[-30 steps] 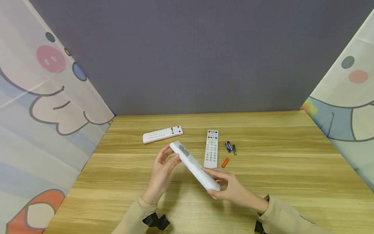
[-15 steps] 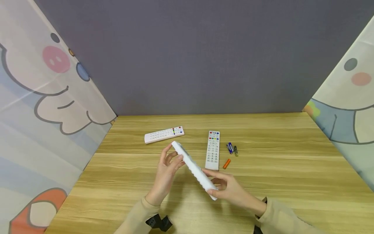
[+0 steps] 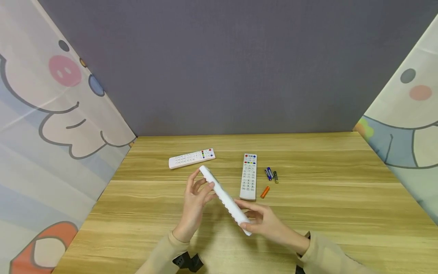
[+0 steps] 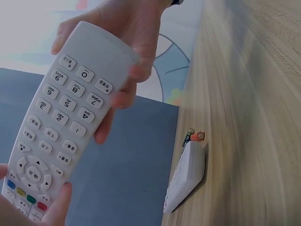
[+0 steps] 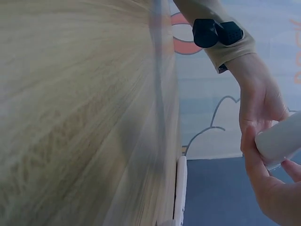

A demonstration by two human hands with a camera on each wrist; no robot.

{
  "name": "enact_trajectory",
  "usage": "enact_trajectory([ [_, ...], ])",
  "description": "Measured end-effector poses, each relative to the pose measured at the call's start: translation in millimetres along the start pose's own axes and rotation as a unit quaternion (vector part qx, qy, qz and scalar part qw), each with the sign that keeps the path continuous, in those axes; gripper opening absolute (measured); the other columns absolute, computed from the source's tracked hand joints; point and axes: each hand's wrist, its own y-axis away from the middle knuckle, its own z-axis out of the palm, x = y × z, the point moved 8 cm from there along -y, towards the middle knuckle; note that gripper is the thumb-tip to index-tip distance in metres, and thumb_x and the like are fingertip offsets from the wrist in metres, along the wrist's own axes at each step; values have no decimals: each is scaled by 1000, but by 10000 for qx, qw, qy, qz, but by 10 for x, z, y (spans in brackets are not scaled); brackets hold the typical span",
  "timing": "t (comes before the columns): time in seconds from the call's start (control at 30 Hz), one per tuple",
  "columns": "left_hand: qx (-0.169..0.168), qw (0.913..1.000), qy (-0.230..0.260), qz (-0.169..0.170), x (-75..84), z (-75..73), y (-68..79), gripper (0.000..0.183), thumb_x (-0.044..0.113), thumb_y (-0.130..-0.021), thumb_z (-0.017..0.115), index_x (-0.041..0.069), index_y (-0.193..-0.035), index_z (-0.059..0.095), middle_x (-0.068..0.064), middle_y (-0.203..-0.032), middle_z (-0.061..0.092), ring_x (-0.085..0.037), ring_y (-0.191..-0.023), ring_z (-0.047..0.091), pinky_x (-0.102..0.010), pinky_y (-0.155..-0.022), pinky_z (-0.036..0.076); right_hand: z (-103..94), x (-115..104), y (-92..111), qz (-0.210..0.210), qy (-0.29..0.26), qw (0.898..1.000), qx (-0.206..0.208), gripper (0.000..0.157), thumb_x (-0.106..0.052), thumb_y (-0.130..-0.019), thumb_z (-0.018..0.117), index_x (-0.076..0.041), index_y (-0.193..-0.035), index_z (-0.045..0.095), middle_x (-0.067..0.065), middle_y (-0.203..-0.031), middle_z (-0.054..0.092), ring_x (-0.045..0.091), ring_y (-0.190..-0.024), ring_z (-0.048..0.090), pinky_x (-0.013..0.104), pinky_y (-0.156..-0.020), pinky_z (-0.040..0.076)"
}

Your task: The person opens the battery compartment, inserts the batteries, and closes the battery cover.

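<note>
A white remote control point(image 3: 226, 199) is held above the table between both hands, edge-on in the head view. My left hand point(image 3: 194, 203) pinches its far end between thumb and fingers. The near end is gripped by my right hand point(image 3: 263, 220), with fingers along one edge and the thumb on the other. In the left wrist view, the held remote control point(image 4: 61, 113) shows its number keys and colored buttons, with fingertips at both ends. Its back is turned away there. The right wrist view shows only one white end of the remote control point(image 5: 280, 141).
A second remote control point(image 3: 248, 177) lies face up beyond the hands, and a third remote control point(image 3: 192, 158) lies at the back left. Two blue batteries point(image 3: 268, 174), a dark battery point(image 3: 275, 177) and an orange battery point(image 3: 265, 192) lie to the right on the wooden table point(image 3: 325, 182).
The held remote control has rolled in the hands: its back with the label showed a second ago, and now mostly its side edge faces up. Both hands keep their hold.
</note>
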Motion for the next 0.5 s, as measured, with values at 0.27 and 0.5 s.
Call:
enact_trajectory([
  [0.27,135,9997,-140,137,75,-29,-11,64,-4,-80,59,7,-137,31,-12,-109,43,-14,-81,60,-30,-73,57,-7,52,39,278,539,9979,-221,51,-6,-85,61,8,-130,42,33,-127,42,7,-96,56,29,-78,55],
  [0.5,170,9977,-604,274,192,-102,-48,65,-8,-77,61,7,-135,37,-7,-104,47,-11,-75,59,-26,-69,57,-122,1,110,104,1156,9930,-232,26,-3,-87,58,7,-111,57,23,-106,60,5,-87,60,27,-75,55],
])
